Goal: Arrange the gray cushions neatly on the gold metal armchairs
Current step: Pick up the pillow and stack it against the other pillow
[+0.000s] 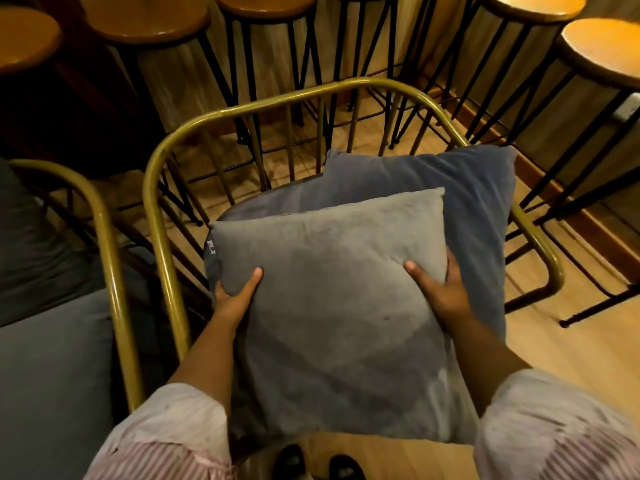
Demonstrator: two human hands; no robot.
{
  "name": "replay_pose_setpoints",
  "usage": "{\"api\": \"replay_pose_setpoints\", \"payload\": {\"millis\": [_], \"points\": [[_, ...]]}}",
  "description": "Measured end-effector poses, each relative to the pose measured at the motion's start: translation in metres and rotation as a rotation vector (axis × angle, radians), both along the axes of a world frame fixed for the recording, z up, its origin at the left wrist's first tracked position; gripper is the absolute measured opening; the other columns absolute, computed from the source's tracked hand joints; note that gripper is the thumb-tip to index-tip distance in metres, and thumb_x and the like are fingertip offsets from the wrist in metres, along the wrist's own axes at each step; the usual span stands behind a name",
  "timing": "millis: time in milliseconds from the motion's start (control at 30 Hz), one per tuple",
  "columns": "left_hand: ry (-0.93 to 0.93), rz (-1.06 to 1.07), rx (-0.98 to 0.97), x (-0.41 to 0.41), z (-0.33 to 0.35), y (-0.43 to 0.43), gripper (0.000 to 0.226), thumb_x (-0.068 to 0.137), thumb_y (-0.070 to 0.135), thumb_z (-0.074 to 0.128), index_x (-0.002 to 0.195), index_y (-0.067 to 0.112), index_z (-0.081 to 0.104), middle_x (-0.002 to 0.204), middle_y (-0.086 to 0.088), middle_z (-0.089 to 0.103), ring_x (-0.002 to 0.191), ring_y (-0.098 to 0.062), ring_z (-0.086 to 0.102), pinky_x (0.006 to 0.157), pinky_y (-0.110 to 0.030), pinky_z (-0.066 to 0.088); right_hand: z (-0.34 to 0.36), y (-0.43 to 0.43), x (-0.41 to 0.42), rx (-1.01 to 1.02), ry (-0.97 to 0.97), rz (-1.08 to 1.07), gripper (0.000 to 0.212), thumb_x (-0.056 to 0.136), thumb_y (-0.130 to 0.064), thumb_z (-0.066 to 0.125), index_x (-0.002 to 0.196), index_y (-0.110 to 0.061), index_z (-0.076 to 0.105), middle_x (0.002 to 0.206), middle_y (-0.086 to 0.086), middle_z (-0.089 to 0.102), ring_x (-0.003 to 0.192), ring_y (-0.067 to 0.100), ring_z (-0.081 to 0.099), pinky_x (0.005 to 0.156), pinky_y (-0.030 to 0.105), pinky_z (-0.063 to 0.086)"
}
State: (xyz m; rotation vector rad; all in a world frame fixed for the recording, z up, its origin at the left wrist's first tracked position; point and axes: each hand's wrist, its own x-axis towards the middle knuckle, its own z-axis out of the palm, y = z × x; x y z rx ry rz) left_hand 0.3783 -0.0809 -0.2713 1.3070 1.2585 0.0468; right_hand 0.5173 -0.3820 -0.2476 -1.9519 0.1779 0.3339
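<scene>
Both my hands hold one gray cushion over the gold armchair.

My left hand (232,295) clamps the left edge of the gray cushion (332,306), thumb flat on its face, and my right hand (441,289) clamps the right edge the same way, fingers curled behind. The cushion sits tilted above the gold armchair (277,102), covering most of its seat. A second, bluer cushion (460,188) leans in the armchair's back right corner, partly behind the one I hold. Left of the armchair stands another gold armchair (104,237) with gray cushions on it. Behind the armchair is a row of round wooden stools (145,19) on black legs.
</scene>
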Motion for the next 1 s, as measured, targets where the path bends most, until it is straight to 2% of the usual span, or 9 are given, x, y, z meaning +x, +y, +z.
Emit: {"api": "replay_pose_setpoints", "payload": {"millis": [133, 300, 467, 500, 567, 633, 767, 867, 1000], "points": [[-0.028, -0.020, 0.036, -0.005, 0.017, -0.007, 0.113, 0.061, 0.059, 0.075, 0.150, 0.028, 0.013, 0.154, -0.009, 0.031, 0.137, -0.035, 0.035, 0.112, -0.051, 0.032, 0.004, -0.008, -0.014, 0.043, 0.032, -0.062, 0.097, 0.060, -0.067, 0.070, 0.144, -0.033, 0.034, 0.142, 0.000, 0.050, 0.126, 0.026, 0.051, 0.105, 0.045, 0.042], [-0.117, -0.108, 0.139, -0.009, 0.071, -0.012, 0.127, 0.039, 0.076, 0.070, 0.148, 0.033, 0.020, 0.149, -0.006, 0.039, 0.134, -0.032, 0.041, 0.111, -0.051, 0.035, 0.053, -0.006, 0.000, 0.091, -0.030, -0.067, 0.098, 0.065, -0.069, 0.069, 0.147, -0.035, 0.027, 0.149, -0.004, 0.042, 0.132, 0.025, 0.045, 0.109, 0.045, 0.038], [-0.292, -0.155, 0.311, 0.012, 0.157, -0.024, 0.090, 0.074, 0.052, 0.070, 0.147, 0.029, 0.024, 0.149, -0.005, 0.040, 0.135, -0.029, 0.040, 0.109, -0.041, 0.034, 0.130, -0.012, 0.029, 0.170, -0.129, -0.129, 0.082, 0.077, -0.056, 0.067, 0.146, -0.025, 0.035, 0.142, 0.003, 0.051, 0.127, 0.027, 0.050, 0.097, 0.033, 0.041], [-0.316, -0.158, 0.333, 0.014, 0.174, -0.025, 0.089, 0.075, 0.051, 0.070, 0.148, 0.029, 0.023, 0.150, -0.004, 0.039, 0.135, -0.029, 0.039, 0.108, -0.040, 0.034, 0.145, -0.011, 0.032, 0.190, -0.143, -0.122, 0.078, 0.078, -0.055, 0.067, 0.144, -0.024, 0.038, 0.140, 0.003, 0.053, 0.125, 0.027, 0.052, 0.096, 0.034, 0.042], [-0.340, -0.133, 0.381, 0.009, 0.205, -0.024, 0.102, 0.065, 0.064, 0.070, 0.148, 0.032, 0.021, 0.150, -0.005, 0.037, 0.137, -0.031, 0.037, 0.110, -0.041, 0.033, 0.172, -0.004, 0.033, 0.235, -0.166, -0.093, 0.070, 0.079, -0.053, 0.066, 0.139, -0.023, 0.045, 0.133, 0.004, 0.058, 0.119, 0.027, 0.056, 0.091, 0.034, 0.044], [-0.293, -0.096, 0.435, -0.005, 0.227, -0.019, 0.112, 0.053, 0.075, 0.068, 0.147, 0.037, 0.021, 0.150, -0.006, 0.036, 0.138, -0.034, 0.034, 0.113, -0.046, 0.031, 0.189, 0.005, 0.029, 0.245, -0.176, -0.039, 0.070, 0.079, -0.055, 0.065, 0.138, -0.023, 0.047, 0.128, 0.002, 0.060, 0.115, 0.025, 0.057, 0.090, 0.033, 0.043], [-0.224, -0.017, 0.520, -0.050, 0.259, -0.002, 0.113, 0.054, 0.073, 0.071, 0.148, 0.039, 0.018, 0.150, -0.011, 0.033, 0.139, -0.037, 0.030, 0.114, -0.049, 0.028, 0.209, 0.040, 0.007, 0.265, -0.135, 0.064, 0.081, 0.070, -0.068, 0.064, 0.137, -0.026, 0.048, 0.134, 0.004, 0.059, 0.121, 0.030, 0.055, 0.102, 0.043, 0.044], [-0.106, 0.054, 0.595, -0.100, 0.267, 0.020, 0.108, 0.062, 0.069, 0.068, 0.149, 0.039, 0.012, 0.150, -0.017, 0.029, 0.139, -0.040, 0.025, 0.113, -0.052, 0.024, 0.211, 0.080, -0.018, 0.298, -0.095, 0.164, 0.077, 0.076, -0.061, 0.064, 0.139, -0.020, 0.047, 0.137, 0.006, 0.056, 0.124, 0.031, 0.053, 0.104, 0.040, 0.041], [-0.010, 0.168, 0.583, -0.174, 0.266, 0.049, 0.114, 0.054, 0.076, 0.066, 0.148, 0.041, 0.012, 0.151, -0.017, 0.028, 0.140, -0.039, 0.023, 0.115, -0.053, 0.023, 0.201, 0.142, -0.062, 0.315, -0.033, 0.312, 0.073, 0.080, -0.057, 0.063, 0.139, -0.016, 0.047, 0.138, 0.009, 0.055, 0.124, 0.033, 0.052, 0.104, 0.039, 0.040]]}}
